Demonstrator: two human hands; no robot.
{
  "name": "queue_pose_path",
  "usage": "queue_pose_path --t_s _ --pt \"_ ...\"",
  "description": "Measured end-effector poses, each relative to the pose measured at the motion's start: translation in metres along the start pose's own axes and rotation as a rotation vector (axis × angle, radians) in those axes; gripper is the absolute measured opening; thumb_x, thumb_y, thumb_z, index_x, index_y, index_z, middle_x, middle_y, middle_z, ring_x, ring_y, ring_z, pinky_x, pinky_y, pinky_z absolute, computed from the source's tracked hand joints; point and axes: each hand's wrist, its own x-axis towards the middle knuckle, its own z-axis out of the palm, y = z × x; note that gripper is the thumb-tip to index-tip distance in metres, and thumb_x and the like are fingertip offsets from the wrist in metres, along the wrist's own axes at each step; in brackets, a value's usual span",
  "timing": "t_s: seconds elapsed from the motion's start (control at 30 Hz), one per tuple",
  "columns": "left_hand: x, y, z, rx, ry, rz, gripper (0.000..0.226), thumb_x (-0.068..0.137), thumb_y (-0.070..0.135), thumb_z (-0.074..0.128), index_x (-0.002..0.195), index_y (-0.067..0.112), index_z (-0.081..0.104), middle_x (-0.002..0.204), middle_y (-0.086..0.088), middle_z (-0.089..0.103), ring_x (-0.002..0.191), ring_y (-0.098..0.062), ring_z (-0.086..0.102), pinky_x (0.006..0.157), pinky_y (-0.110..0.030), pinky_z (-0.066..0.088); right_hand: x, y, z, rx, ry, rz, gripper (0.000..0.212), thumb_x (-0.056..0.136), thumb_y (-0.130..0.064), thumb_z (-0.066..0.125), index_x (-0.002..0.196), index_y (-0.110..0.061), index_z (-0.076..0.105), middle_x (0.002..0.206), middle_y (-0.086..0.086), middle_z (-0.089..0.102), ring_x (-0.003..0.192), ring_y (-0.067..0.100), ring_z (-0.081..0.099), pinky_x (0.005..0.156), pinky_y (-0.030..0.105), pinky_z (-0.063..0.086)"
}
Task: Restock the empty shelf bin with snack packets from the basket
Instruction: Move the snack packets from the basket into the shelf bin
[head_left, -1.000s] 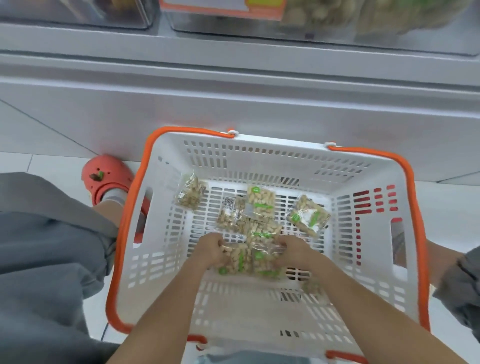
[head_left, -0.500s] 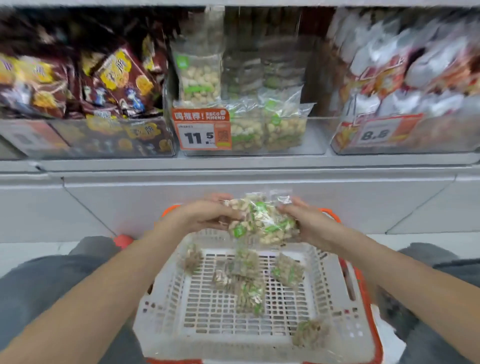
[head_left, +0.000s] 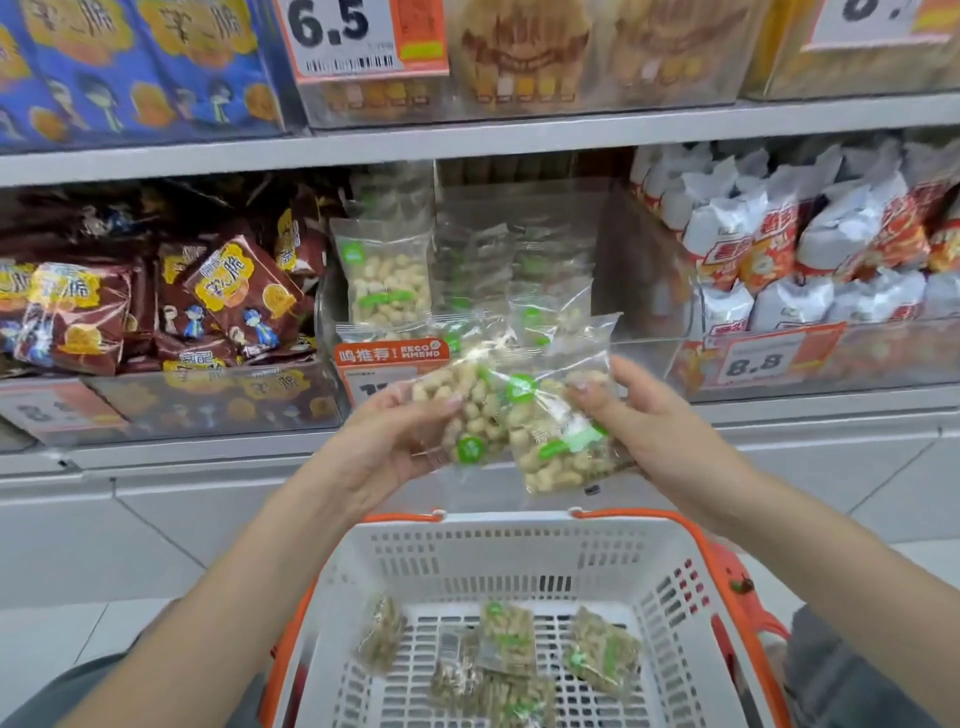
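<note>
Nearest the person sat the white slotted plastic basket with orange rim and handles (head_left: 519, 566), set on the floor below the shelving, with a few clear packets of pale nuts with green labels (head_left: 506, 636) lying loose on its bottom. Above its far rim, both hands held up a small clutch of the same packets (head_left: 524, 421): the left hand (head_left: 384, 447) pinched the bundle's left edge with curled fingers, and the right hand (head_left: 639, 415) gripped the other side, apparently to keep the slippery bags together as a stack. Just beyond stood the clear plastic shelf bin with the orange price tag (head_left: 387, 358), partly filled with matching packets, some standing upright at the back. Brown snack bags (head_left: 228, 296) lay to its left, and white and red bags (head_left: 769, 249) to its right.
</note>
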Motion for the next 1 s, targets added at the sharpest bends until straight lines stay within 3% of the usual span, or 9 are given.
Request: queue_pose_path --t_s 0.1,0.2,0.3,0.4,0.47,0.6,0.77,0.9,1.0 --pt "0.008 0.008 0.004 0.003 0.056 0.096 0.013 0.062 0.02 0.068 0.073 0.012 0.071 0.063 -0.001 0.07 0.061 -0.012 0.067 0.061 -0.027 0.057 0.008 -0.008 0.004 -0.008 -0.03 -0.03 0.054 0.075 -0.048 0.059 0.116 -0.013 0.058 0.12 0.016 0.063 0.116 0.029 0.058 0.1 0.047 0.044" --pt "0.012 0.016 0.002 0.077 0.104 0.182 0.008 0.064 0.021 0.069 0.065 0.015 0.074 0.064 0.0 0.071 0.056 -0.007 0.066 0.055 -0.019 0.055 0.018 -0.01 0.005 -0.031 0.009 -0.075 0.067 0.074 -0.055 0.065 0.11 0.002 0.056 0.113 0.03 0.058 0.104 0.041 0.061 0.089 0.056 0.047" --pt "0.015 0.021 0.002 0.326 0.111 0.265 0.01 0.072 0.02 0.073 0.062 0.017 0.074 0.067 0.001 0.071 0.062 -0.007 0.065 0.062 -0.017 0.053 0.026 -0.012 0.004 -0.087 0.045 -0.123 0.078 0.067 -0.061 0.072 0.096 0.009 0.057 0.094 0.04 0.053 0.076 0.026 0.054 0.071 0.041 0.041" --pt "0.009 0.014 0.012 0.421 0.088 0.181 0.02 0.069 0.031 0.072 0.054 0.017 0.071 0.059 0.001 0.068 0.055 -0.009 0.063 0.052 -0.019 0.05 0.025 -0.01 0.007 -0.086 -0.03 -0.09 0.049 0.071 -0.053 0.068 0.082 -0.005 0.067 0.069 0.009 0.061 0.066 0.013 0.054 0.06 0.023 0.043" --pt "0.001 0.008 0.019 0.396 0.079 0.099 0.027 0.068 0.037 0.071 0.06 0.011 0.071 0.061 -0.009 0.068 0.053 -0.017 0.063 0.047 -0.02 0.049 0.02 -0.006 0.014 -0.081 -0.095 -0.056 0.034 0.078 -0.044 0.068 0.079 -0.01 0.065 0.068 0.0 0.059 0.061 0.009 0.052 0.053 0.017 0.04" --pt "-0.007 0.002 0.02 0.202 0.113 -0.056 0.048 0.069 0.045 0.068 0.092 0.003 0.072 0.093 -0.017 0.073 0.081 -0.029 0.069 0.063 -0.033 0.056 0.013 0.009 0.028 -0.108 -0.18 -0.073 0.044 0.078 -0.05 0.063 0.085 -0.008 0.06 0.078 0.005 0.05 0.074 0.018 0.042 0.065 0.032 0.034" --pt "-0.014 0.01 0.016 -0.291 0.145 -0.165 0.073 0.075 0.065 0.055 0.115 0.004 0.059 0.115 -0.014 0.066 0.098 -0.03 0.062 0.083 -0.042 0.049 0.006 0.018 0.039 0.018 0.007 -0.02 0.051 0.072 -0.06 0.062 0.088 -0.011 0.06 0.082 0.01 0.055 0.076 0.021 0.049 0.069 0.036 0.04" --pt "-0.022 -0.002 0.03 -0.138 0.163 -0.089 0.086 0.055 0.069 0.071 0.123 0.02 0.049 0.112 -0.005 0.067 0.094 -0.022 0.065 0.078 -0.041 0.052 0.008 0.018 0.037 0.083 0.146 0.008 0.046 0.075 -0.057 0.069 0.09 -0.014 0.058 0.081 0.011 0.055 0.074 0.021 0.048 0.068 0.036 0.038" --pt "-0.024 -0.021 0.04 0.022 0.106 -0.056 0.101 0.047 0.054 0.08 0.131 0.029 0.03 0.11 -0.003 0.065 0.093 -0.02 0.066 0.079 -0.043 0.055 0.008 0.018 0.037 0.114 0.186 0.024 0.042 0.074 -0.054 0.071 0.089 -0.018 0.056 0.074 0.015 0.057 0.065 0.025 0.051 0.06 0.034 0.042"
